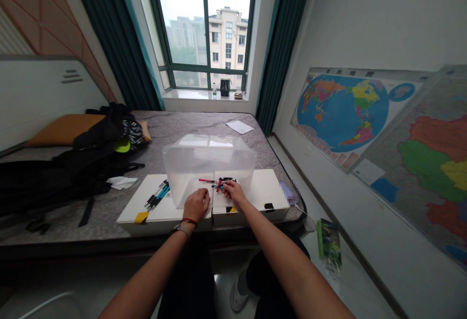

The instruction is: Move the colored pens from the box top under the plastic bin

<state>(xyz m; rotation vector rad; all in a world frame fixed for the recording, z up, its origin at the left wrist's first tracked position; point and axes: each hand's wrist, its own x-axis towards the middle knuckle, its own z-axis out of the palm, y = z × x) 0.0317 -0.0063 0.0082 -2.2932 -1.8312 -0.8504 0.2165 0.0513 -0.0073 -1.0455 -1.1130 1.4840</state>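
Note:
A clear plastic bin [189,161] lies on its side with its opening toward me. In front of its opening, my right hand [234,195] is closed, fingertips pinching a dark, slim pen [218,186]. Close by on the left, my left hand [197,205] has its fingers curled together near the pen's end; a thin pale bit shows at the fingertips, too small to make out. A red pen [206,180] and other pens lie just beyond the right hand, partly hidden by it. Several black and blue pens [157,195] rest in a group to the left of the bin.
Two white boxes [268,187] carry the bin and pens on a grey mattress [164,127]. Black bags [73,168] and a crumpled tissue [122,182] lie left. A paper sheet [240,126] lies behind. A green box [329,241] stands on the floor at right.

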